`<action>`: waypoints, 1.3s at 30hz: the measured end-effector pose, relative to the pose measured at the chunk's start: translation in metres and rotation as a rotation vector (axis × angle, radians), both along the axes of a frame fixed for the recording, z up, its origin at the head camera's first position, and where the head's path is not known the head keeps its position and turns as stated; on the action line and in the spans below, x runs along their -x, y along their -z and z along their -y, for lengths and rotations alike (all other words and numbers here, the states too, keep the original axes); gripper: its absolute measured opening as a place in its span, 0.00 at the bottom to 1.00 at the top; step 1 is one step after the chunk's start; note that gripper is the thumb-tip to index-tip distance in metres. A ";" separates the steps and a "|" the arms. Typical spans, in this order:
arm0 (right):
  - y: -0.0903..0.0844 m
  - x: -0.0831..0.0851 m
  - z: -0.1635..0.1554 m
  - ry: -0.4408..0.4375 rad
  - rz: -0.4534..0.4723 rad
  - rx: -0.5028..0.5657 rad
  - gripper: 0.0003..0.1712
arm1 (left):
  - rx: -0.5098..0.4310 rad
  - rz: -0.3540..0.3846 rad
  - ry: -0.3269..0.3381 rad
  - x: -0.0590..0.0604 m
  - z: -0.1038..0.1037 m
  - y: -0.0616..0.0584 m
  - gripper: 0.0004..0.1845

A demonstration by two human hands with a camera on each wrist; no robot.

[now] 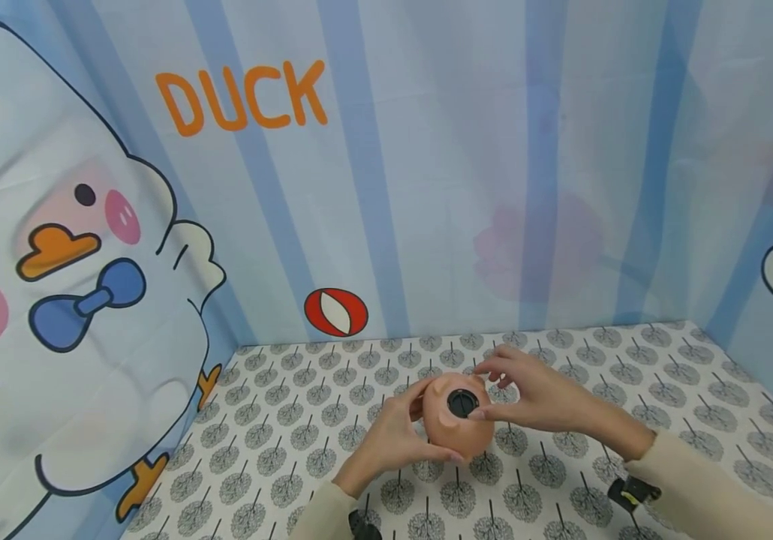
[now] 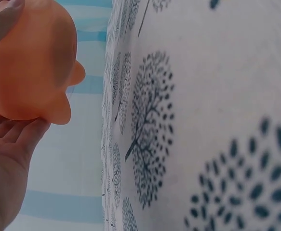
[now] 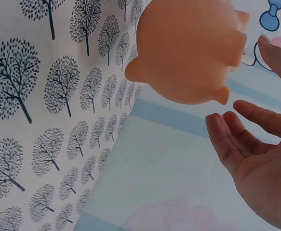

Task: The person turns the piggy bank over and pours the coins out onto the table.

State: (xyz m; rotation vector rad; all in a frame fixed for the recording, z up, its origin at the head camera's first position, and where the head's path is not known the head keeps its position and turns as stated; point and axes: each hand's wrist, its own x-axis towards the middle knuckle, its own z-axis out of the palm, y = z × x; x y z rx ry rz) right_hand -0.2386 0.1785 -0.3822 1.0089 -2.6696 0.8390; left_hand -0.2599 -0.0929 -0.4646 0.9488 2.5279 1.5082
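Note:
A peach-coloured piggy bank [image 1: 442, 433] is held up with its underside toward the head camera, showing a round black plug [image 1: 461, 403] among the stubby feet. My left hand [image 1: 392, 431] grips the bank from the left, thumb at the near side and fingers at the far side. In the left wrist view, fingertips press the bank's smooth body [image 2: 32, 67]. My right hand [image 1: 540, 394] is at the right of the bank, its thumb by the plug's edge and its fingers loosely bent. The right wrist view shows that hand [image 3: 260, 154] holding nothing, beside the feet.
Below the hands lies a white tablecloth [image 1: 278, 450] printed with grey trees. A blue striped curtain [image 1: 427, 187] with duck drawings stands behind and at both sides. Dark wrist-worn devices [image 1: 632, 493] sit at the sleeves.

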 end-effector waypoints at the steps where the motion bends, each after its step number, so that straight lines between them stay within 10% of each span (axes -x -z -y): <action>1: -0.002 -0.001 0.002 0.005 -0.003 -0.004 0.30 | -0.005 0.000 0.003 0.000 0.001 0.000 0.63; 12: -0.012 -0.002 0.025 -0.090 0.051 -0.026 0.05 | -0.038 -0.016 0.011 -0.002 0.002 0.004 0.61; 39: -0.005 -0.007 0.042 0.160 0.130 0.013 0.10 | -0.024 -0.054 0.002 0.000 -0.007 0.003 0.61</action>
